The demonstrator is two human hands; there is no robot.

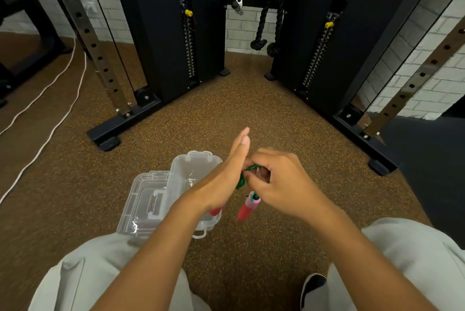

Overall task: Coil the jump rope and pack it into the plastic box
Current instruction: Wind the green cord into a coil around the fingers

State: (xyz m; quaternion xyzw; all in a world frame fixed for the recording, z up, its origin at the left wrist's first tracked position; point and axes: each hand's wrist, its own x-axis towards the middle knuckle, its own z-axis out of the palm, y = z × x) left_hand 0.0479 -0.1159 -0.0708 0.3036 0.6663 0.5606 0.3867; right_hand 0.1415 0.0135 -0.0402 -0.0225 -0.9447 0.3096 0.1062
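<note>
Left hand [227, 179] flat, fingers straight, green braided jump rope [242, 179] wound around it. Right hand [276, 185] pinching rope. Red handle [247, 208] dangling beside clear plastic box [183, 167] on speckled floor [226, 109].

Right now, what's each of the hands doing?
Left hand: open, fingers straight, with the green rope coiled around it.
Right hand: closed, pinching the green rope; a red handle dangles below.
</note>
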